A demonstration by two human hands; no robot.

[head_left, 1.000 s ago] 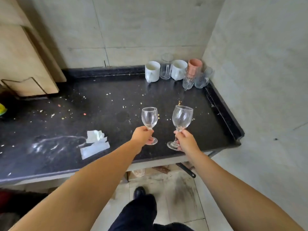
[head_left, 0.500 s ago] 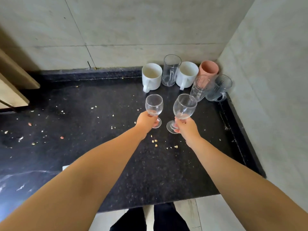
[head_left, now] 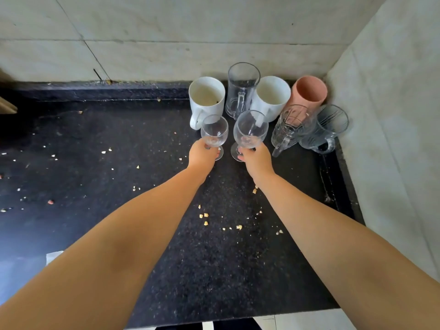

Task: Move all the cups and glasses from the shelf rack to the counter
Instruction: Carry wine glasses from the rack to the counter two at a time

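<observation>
My left hand (head_left: 202, 155) grips the stem of a small clear wine glass (head_left: 214, 131). A larger wine glass (head_left: 250, 128) is held by its stem in my right hand (head_left: 256, 158). Both glasses stand upright, feet at or just above the black counter (head_left: 119, 163), right in front of the cups in the back right corner. There stand two white mugs (head_left: 206, 96) (head_left: 272, 96), a tall clear glass mug (head_left: 242, 86), a pink cup (head_left: 308, 91) and two patterned glass mugs (head_left: 294, 125) (head_left: 329, 125).
Tiled walls close the counter at the back and right (head_left: 392, 115). Crumbs are scattered over the counter (head_left: 204, 216). A wooden edge (head_left: 7, 107) shows at far left. A raised black rim (head_left: 342, 177) runs along the counter's right side.
Both hands have carried the wine glasses forward across the counter toward the cups in the corner. The view has moved closer and the glasses are lower.
</observation>
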